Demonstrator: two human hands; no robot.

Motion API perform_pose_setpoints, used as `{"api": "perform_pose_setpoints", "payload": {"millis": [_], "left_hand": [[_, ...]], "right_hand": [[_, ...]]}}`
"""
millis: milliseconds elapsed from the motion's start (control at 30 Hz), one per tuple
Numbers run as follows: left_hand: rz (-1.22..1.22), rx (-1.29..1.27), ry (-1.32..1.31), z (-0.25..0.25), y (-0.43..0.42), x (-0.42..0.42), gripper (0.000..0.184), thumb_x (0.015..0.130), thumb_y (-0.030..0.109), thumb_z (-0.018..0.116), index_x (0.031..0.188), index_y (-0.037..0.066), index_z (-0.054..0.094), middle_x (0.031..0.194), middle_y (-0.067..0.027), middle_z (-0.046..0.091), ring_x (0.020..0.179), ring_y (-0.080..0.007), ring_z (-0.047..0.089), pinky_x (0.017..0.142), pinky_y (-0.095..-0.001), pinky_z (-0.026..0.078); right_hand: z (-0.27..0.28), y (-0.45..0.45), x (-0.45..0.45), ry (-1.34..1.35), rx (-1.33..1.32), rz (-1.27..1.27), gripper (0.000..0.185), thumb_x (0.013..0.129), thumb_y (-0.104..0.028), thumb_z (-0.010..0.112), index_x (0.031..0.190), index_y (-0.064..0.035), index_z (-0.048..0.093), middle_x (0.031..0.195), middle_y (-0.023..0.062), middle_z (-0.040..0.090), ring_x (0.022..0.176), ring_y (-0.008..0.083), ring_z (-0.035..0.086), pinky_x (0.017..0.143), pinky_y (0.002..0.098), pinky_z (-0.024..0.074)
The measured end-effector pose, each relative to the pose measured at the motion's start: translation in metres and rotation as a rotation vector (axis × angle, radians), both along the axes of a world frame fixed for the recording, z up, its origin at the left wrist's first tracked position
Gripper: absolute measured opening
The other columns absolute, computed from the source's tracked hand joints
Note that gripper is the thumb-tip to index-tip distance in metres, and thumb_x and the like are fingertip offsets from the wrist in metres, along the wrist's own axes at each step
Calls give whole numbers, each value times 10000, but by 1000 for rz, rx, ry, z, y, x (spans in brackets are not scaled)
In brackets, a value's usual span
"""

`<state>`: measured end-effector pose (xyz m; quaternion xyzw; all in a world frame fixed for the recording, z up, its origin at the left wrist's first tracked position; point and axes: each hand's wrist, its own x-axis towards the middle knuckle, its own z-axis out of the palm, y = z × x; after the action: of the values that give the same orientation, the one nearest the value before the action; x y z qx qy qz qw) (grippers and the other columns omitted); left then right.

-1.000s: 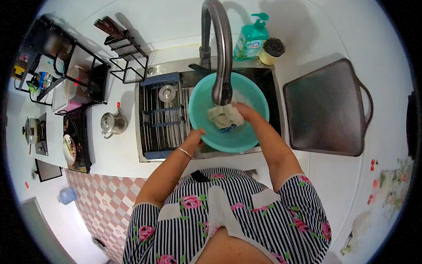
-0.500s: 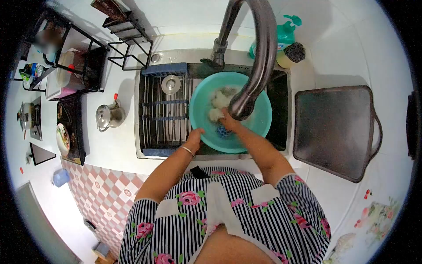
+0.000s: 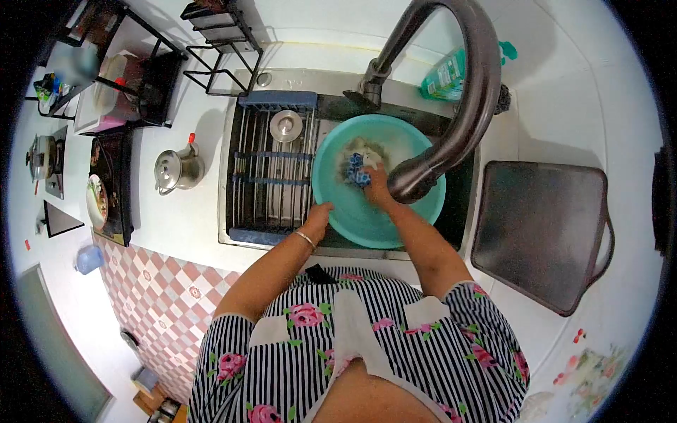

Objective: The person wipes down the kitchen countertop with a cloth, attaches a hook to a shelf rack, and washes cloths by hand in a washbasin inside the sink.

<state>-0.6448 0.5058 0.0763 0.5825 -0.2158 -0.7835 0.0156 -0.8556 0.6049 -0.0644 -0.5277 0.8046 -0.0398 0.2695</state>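
A turquoise plastic basin [image 3: 337, 215] stands in the sink with cloudy water in it. My left hand [image 3: 318, 216] grips its lower left rim, the fingers bent over the edge. Inside the basin, my right hand [image 3: 377, 185] is closed on a wet cream and blue patterned soft item [image 3: 357, 170], perhaps a stuffed toy or cloth. Its blue part faces up, with a cream part just beyond my fingers. The right fingertips are partly hidden by the item. Close to the right wrist, the dark faucet [image 3: 416, 180] arches over the basin's right side.
A rolling drain rack [image 3: 271, 180] with a metal strainer [image 3: 285, 126] covers the sink's left part. A steel pot [image 3: 176, 169] stands on the left counter. To the right lies a dark square griddle [image 3: 539, 233]. A green soap bottle [image 3: 444, 76] is behind the faucet.
My right hand has moved up within the basin, and the blue part now shows higher, over the cream part. My left hand stays on the rim. The camera view has shifted slightly.
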Motion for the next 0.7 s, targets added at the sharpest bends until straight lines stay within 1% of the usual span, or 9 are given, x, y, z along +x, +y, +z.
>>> {"api": "perform_pose_setpoints", "payload": {"millis": [67, 133, 200, 267, 367, 433, 533, 633, 700], "left_hand": [[21, -11, 43, -16, 4, 4, 447, 768, 152, 583, 1153, -44, 467, 1130, -152, 536, 1024, -296, 500, 893, -393, 397], [5, -32, 35, -16, 4, 4, 443, 766, 146, 580, 1151, -43, 469, 1123, -153, 537, 1013, -294, 505, 892, -393, 396], [2, -37, 14, -16, 6, 5, 437, 763, 138, 575, 1148, -42, 473, 1111, -152, 542, 1003, -290, 510, 887, -390, 398], [11, -29, -16, -15, 5, 3, 429, 760, 127, 569, 1143, -42, 477, 1094, -148, 550, 996, -284, 514, 879, -385, 406], [30, -76, 37, -21, 9, 5, 414, 766, 103, 548, 1147, -42, 476, 1080, -144, 561, 982, -282, 529, 864, -380, 421], [-5, -47, 8, -30, 11, 6, 414, 768, 93, 538, 1154, -42, 472, 1085, -143, 564, 978, -280, 539, 862, -378, 428], [-34, -20, 19, -36, 14, 11, 423, 779, 100, 543, 1170, -41, 462, 1098, -145, 564, 977, -279, 549, 871, -374, 431], [-94, -81, -27, -16, 7, 7, 454, 797, 142, 566, 1194, -41, 441, 1104, -153, 567, 976, -275, 556, 870, -372, 437], [-113, -127, -51, 2, 8, 8, 493, 810, 172, 579, 1224, -39, 416, 1136, -161, 551, 1013, -276, 539, 890, -371, 423]], "right_hand": [[30, -12, -20, -68, -63, -38, 552, 840, -317, 576, 1309, -94, 390, 1363, 256, 286, 1255, 432, 279, 1000, 484, 288], [65, -25, -37, -90, -118, -97, 572, 836, -352, 568, 1310, -85, 389, 1350, 256, 310, 1254, 428, 281, 988, 483, 299], [83, -30, -47, -142, -172, -166, 595, 832, -388, 560, 1310, -77, 388, 1336, 255, 333, 1253, 425, 283, 976, 482, 311], [81, -30, -46, -273, -251, -269, 621, 829, -423, 553, 1311, -69, 386, 1322, 255, 357, 1252, 421, 285, 964, 481, 323], [55, -27, -11, -682, -475, -456, 663, 823, -477, 541, 1312, -57, 385, 1302, 254, 392, 1251, 415, 288, 946, 480, 340], [53, -26, 4, -837, -547, -433, 608, 839, -451, 527, 1279, -41, 429, 1284, 261, 407, 1250, 414, 286, 951, 475, 334], [75, -34, 5, -76, 31, -227, 541, 878, -413, 481, 1234, -5, 473, 1253, 269, 435, 1222, 404, 335, 971, 446, 321], [106, -46, 1, -314, 75, -456, 544, 907, -428, 403, 1202, 21, 492, 1223, 251, 471, 1173, 396, 399, 965, 442, 336], [131, -41, -3, 67, -266, -44, 442, 896, -349, 420, 1153, 1, 505, 1108, 233, 529, 1045, 352, 488, 934, 428, 376]]}}
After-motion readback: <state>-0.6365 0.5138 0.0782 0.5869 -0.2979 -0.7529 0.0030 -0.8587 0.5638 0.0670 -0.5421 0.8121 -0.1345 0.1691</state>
